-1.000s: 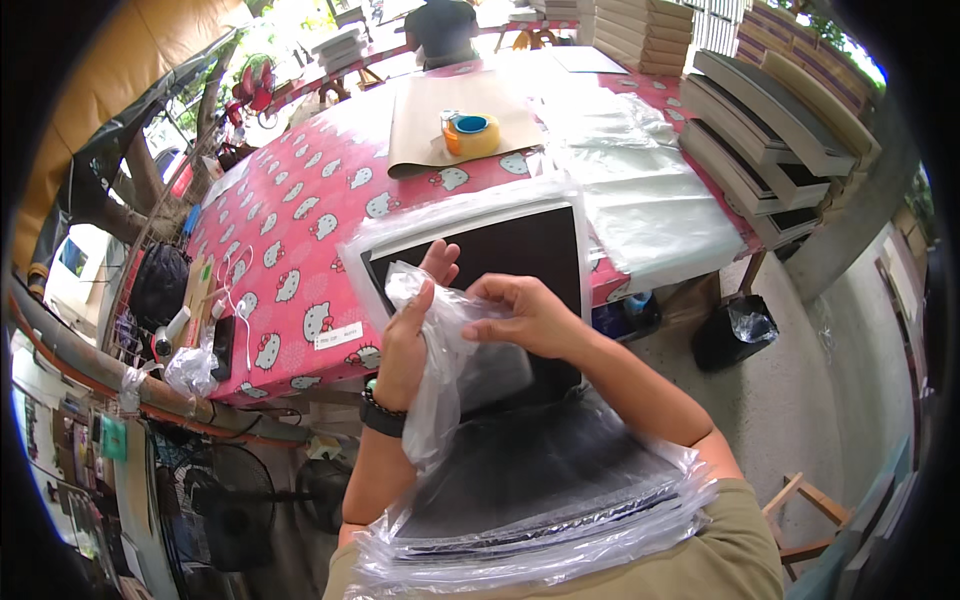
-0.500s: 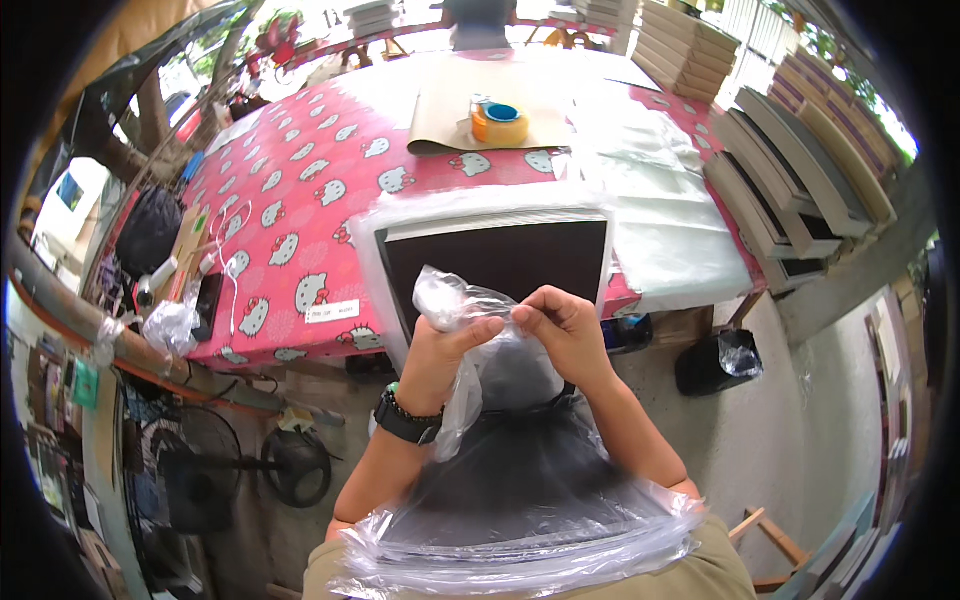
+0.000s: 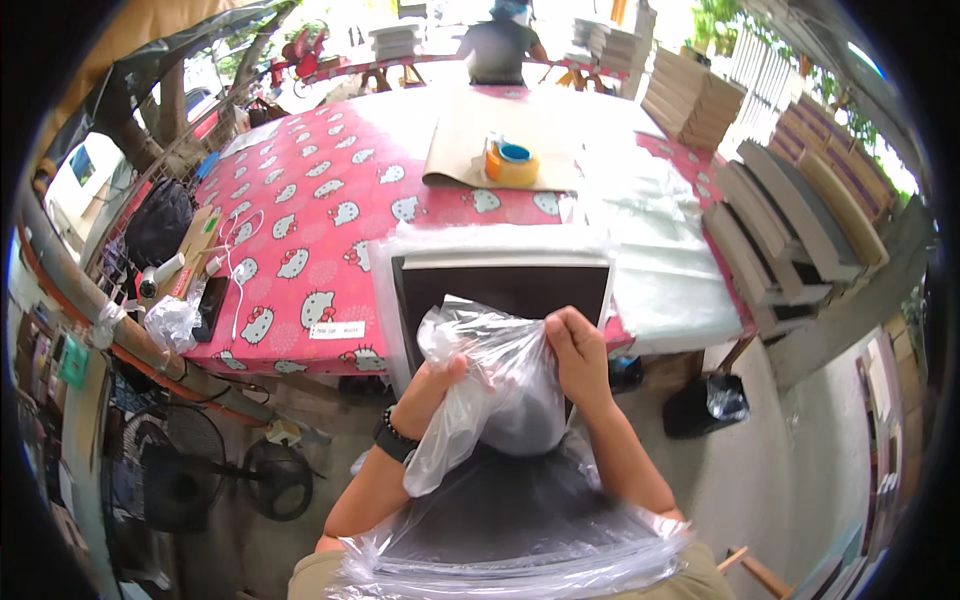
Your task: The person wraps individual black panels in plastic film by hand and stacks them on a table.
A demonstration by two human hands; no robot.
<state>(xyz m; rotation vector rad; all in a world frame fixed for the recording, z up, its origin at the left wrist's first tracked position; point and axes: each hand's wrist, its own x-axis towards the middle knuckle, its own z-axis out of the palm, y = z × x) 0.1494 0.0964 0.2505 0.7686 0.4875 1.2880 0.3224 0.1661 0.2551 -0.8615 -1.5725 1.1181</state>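
Note:
A crumpled clear plastic bag (image 3: 490, 345) is stretched between my hands in front of my chest. My right hand (image 3: 580, 360) is closed in a pinch on its upper right edge. My left hand (image 3: 432, 392), a dark band on its wrist, grips the left part; plastic covers some of its fingers. Just beyond stands a dark panel with a pale edge (image 3: 480, 284), its border lying in clear wrap, at the near table edge. Across my lap or front lies more clear plastic sheeting (image 3: 510, 575), bunched along its lower edge, over something dark.
A pink patterned tablecloth (image 3: 300, 225) covers the table. Tape rolls (image 3: 513, 165) sit on brown paper (image 3: 450, 150). White sheets (image 3: 660, 260) lie at right, beside stacked panels (image 3: 775, 220). A fan (image 3: 180, 480) stands low left, a black bin (image 3: 705, 405) low right. Another person (image 3: 498, 50) is at the back.
My hands have moved apart, pulling the plastic bag wider and tauter between them. My view has tilted up slightly, so more of the person at the back shows.

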